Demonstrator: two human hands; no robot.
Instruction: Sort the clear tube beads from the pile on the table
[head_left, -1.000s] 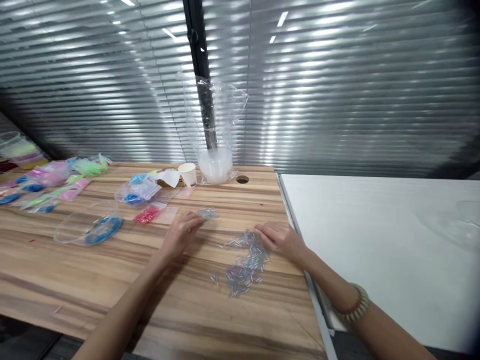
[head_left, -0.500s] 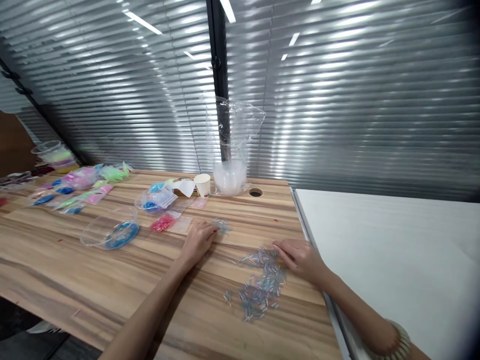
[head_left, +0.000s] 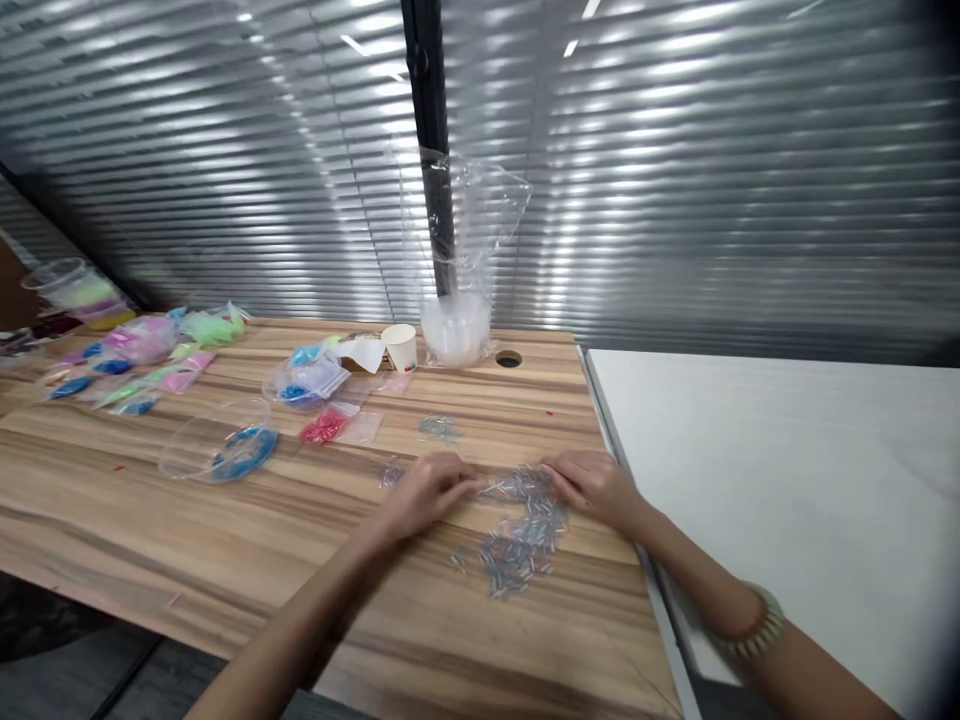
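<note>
Nearest to you, your two forearms come onto the wooden table [head_left: 225,560], and both hands lie flat at the pile of silvery tube beads [head_left: 517,530], which is the landmark here. Your left hand [head_left: 427,492] rests at the left edge of the pile, fingers loose and spread on the wood, gripping nothing; it seems to fence the beads so they do not roll away. Your right hand [head_left: 596,485] lies at the far right edge of the pile, also relaxed with the fingertips touching beads, not closed on any that I can see. On that wrist sits a beaded bracelet [head_left: 754,625]. Just beyond the pile, a little left, is a small separate heap of the same beads [head_left: 439,428]. Farther left of the pile lie a red bead packet [head_left: 324,427] and a clear shallow dish [head_left: 217,452] with something blue inside. Beyond the pile, near the blinds, stand a paper cup [head_left: 401,346] and a stack of clear bowls in a plastic bag [head_left: 456,335], probably kept there out of the way. Far left of the pile, many coloured bead packets [head_left: 150,350] are spread. To the right of the pile begins a white table [head_left: 787,480].
</note>
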